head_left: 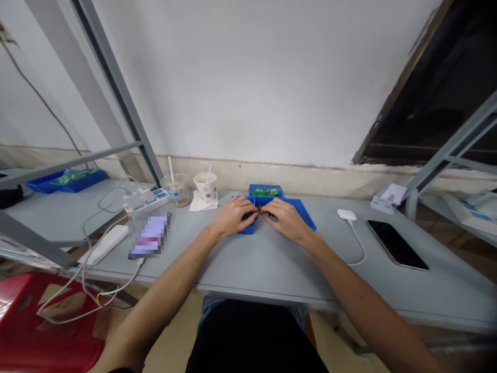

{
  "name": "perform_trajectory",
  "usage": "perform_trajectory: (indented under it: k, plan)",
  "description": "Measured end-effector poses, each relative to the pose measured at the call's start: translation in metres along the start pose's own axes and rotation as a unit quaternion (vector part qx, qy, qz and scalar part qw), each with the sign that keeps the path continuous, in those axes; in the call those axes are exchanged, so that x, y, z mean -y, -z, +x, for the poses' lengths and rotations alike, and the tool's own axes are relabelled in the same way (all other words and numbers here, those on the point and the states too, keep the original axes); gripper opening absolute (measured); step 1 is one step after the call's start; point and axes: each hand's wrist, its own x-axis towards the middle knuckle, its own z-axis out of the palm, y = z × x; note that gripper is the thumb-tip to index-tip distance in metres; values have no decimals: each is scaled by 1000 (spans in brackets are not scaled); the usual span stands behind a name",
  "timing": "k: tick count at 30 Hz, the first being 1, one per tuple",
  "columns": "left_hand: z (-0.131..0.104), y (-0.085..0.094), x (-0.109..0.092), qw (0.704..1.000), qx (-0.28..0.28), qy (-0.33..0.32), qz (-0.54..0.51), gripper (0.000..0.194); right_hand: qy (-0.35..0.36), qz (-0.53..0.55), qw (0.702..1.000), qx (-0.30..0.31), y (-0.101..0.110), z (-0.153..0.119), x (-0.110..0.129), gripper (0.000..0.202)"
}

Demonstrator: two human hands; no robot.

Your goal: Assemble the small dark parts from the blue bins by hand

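Observation:
My left hand [234, 216] and my right hand [286, 218] meet over the blue bins in the middle of the table. The fingertips of both are pinched close together around small dark pieces, too small to name. Under my left hand is a blue bin [247, 229] with dark bits in it. Beside my right hand, the blue bin [305, 213] slants away to the right, partly covered by that hand. Behind them stands another blue bin [266, 186] holding green packets [266, 192].
On the left are a paper cup [205, 187], a plastic cup [176, 190], a power strip [149, 199], a phone [150, 235] and loose cables. To the right lie a white earphone case [346, 215] with a cable and a dark phone [396, 244]. A red stool [50, 331] stands lower left.

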Motion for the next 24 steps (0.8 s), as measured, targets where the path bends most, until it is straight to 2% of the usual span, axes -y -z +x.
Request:
perform_trajectory:
  k: [6, 15, 24]
  plan:
    - [0, -3, 0, 1000, 16, -7, -1, 22, 1, 10, 1000, -17, -6, -3, 2, 20]
    - [0, -1, -2, 1000, -7, -4, -10, 20, -31, 35, 995, -84, -9, -2, 11, 22]
    - [0, -2, -5, 999, -34, -13, -10, 20, -44, 44, 993, -97, -13, -3, 11, 22]
